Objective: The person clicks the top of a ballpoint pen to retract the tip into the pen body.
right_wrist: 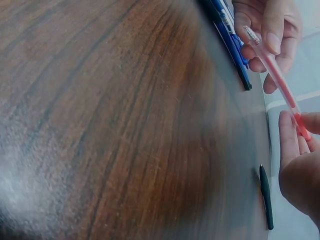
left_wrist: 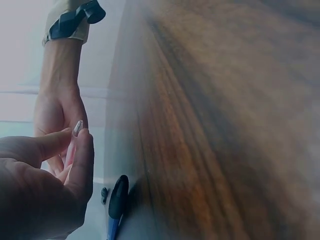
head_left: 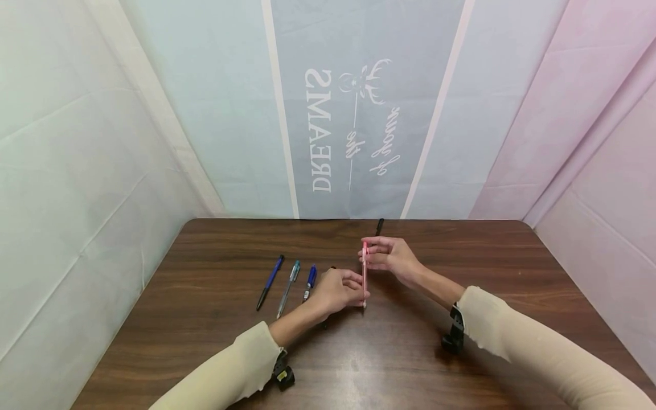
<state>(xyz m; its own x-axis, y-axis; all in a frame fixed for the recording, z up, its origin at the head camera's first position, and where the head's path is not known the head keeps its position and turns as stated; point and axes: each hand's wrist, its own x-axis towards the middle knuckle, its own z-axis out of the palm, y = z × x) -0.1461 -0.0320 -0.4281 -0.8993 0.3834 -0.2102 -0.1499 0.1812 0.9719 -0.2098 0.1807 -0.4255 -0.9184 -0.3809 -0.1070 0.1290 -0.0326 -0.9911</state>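
Both hands hold one pink pen (head_left: 364, 274) with a clear barrel above the wooden table. Its tip end is pinched between the thumb and fingers of my left hand (head_left: 334, 291). At its red clip end, my right hand (head_left: 396, 259) grips with thumb and fingertips. In the right wrist view the pen (right_wrist: 276, 74) slants between the two hands, its pointed tip (right_wrist: 250, 34) by the left thumb. Beside the left hand lie a dark-blue pen (head_left: 270, 282), a clear pen with a teal top (head_left: 289, 288) and a blue pen (head_left: 310, 279), partly covered by that hand.
A black pen (head_left: 379, 226) lies near the table's back edge, beyond the right hand. Another dark pen (head_left: 333, 267) is mostly hidden beneath the left hand. Printed cloth (head_left: 348, 114) hangs behind the table (head_left: 410, 364), and pale cloth walls stand at both sides.
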